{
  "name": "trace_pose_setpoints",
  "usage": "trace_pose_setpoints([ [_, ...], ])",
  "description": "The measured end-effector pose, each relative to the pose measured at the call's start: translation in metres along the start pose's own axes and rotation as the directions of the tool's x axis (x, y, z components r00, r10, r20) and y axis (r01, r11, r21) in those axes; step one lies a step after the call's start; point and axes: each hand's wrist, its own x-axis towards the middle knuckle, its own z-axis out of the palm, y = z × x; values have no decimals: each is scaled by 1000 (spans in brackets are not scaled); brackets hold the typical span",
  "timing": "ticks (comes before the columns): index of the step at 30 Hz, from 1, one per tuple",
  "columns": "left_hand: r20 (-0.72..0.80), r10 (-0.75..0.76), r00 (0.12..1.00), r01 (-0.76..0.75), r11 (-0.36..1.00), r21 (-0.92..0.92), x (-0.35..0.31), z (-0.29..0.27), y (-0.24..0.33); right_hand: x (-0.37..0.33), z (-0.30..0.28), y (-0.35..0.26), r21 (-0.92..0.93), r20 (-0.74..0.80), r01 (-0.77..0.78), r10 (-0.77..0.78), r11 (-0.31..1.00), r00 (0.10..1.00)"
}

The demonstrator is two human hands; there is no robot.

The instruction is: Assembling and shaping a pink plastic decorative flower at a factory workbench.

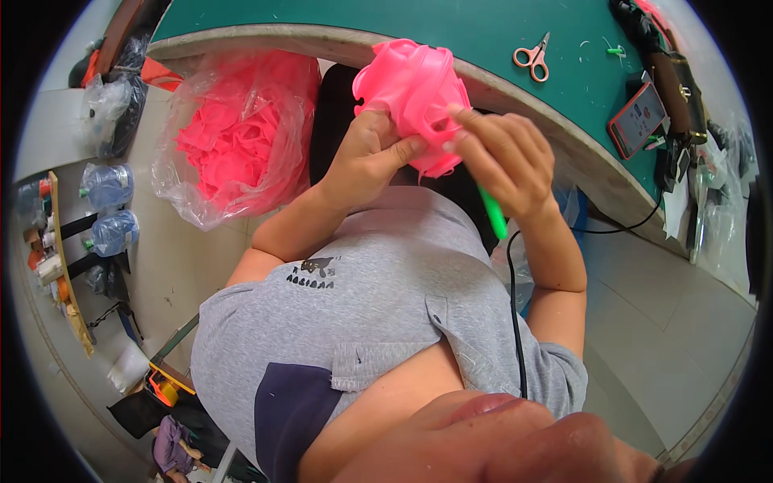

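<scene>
A bright pink moulded piece (415,84), soft-looking and full of curved openings, is held up in front of my body near the table's edge. My left hand (366,157) is closed on its lower left side, thumb pressed on the pink surface. On its right side, the fingers of my right hand (511,161) are curled and bent against it, slightly blurred. A bright green handle (493,213) sticks out below my right palm, so the hand is closed around a green-handled tool. The tool's working end is hidden by the fingers and the pink piece.
A clear plastic bag (173,173) full of pink pieces (225,145) stands at left. Scissors (533,58), a small green item (617,51) and a phone (638,119) lie on the green table (322,14). A black cable (515,306) hangs beside my right arm. Another person (173,447) shows lower left.
</scene>
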Motion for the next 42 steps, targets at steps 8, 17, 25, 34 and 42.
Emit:
trace_pose_setpoints([
  [8, 127, 18, 992, 8, 978, -209, -10, -19, 4, -29, -44, 118, -197, -395, -303, 207, 933, 895],
  [17, 67, 146, 987, -125, 960, -250, -14, -22, 12, -25, -49, 70, 529, -10, -658, 779, 536, 626],
  [25, 70, 88, 994, -77, 986, -151, -7, -18, 10, 4, -2, 20, 691, 177, -647, 791, 323, 585],
  [34, -81, -11, 997, 6, 998, -61, -3, -7, -5, 13, 33, -5, 231, -84, -566, 596, 791, 799],
  [42, -198, -11, 980, 29, 996, 89, -6, -9, -17, 9, 37, 2, 272, -69, -619, 657, 737, 751],
])
